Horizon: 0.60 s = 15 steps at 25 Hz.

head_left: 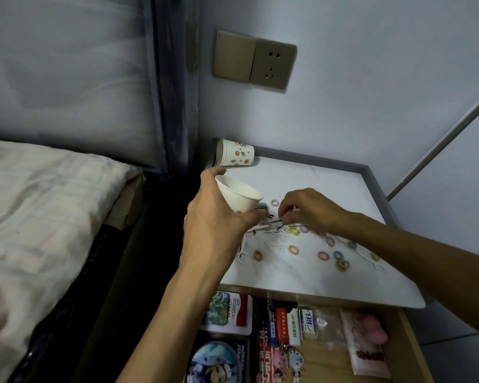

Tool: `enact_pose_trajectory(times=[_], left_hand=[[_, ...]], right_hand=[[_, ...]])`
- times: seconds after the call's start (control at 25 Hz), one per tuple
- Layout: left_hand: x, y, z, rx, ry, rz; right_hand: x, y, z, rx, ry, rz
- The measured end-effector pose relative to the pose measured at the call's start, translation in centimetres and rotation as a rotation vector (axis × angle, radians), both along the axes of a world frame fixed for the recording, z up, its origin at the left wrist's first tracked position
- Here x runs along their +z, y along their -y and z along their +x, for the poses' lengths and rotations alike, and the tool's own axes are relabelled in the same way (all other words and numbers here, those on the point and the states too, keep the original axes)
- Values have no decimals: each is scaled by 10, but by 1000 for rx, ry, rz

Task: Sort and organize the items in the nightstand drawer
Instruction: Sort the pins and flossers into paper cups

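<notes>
Gaping open at six o'clock, nearest the camera, the drawer (411, 344) held flat cards, small boxes, keychains and a pink thing in a clear bag. Just beyond it the white nightstand top (343, 189) carried the loose bits: small coloured hair ties (293, 249) scattered from the centre toward four o'clock, white floss picks (242, 250) near the left edge, and black hairpins (277, 221) in the middle.

The left hand (213, 225), reaching in from seven o'clock, gripped a paper cup (239, 196) with thumb and fingers curled round it, the cup tilted so its mouth faced up and left, its base just above the hairpins. The right hand (307, 208), coming from four o'clock, had its fingers curled down and its tips bunched onto the hairpins; whether a pin was actually pinched could not be told.

Farther back, at eleven o'clock on the top, a second cup (235, 153) lay on its side against the wall. A wall socket (273, 64) sat above at twelve o'clock, and a bed (39, 203) filled nine o'clock.
</notes>
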<state>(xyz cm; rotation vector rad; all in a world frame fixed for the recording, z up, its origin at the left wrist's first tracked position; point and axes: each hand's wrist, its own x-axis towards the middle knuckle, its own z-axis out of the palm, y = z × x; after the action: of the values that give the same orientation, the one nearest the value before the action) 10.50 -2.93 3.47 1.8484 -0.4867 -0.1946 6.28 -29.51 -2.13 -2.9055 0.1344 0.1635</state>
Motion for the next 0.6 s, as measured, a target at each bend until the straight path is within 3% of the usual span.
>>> enact_pose_trajectory(times=[0.36, 0.6], left_hand=[[0, -2, 1, 7, -16, -7], [1, -3, 3, 17, 2, -10]], right_hand=[[-5, -2, -3, -2, -88, 8], [-7, -10, 5, -48, -26, -22]])
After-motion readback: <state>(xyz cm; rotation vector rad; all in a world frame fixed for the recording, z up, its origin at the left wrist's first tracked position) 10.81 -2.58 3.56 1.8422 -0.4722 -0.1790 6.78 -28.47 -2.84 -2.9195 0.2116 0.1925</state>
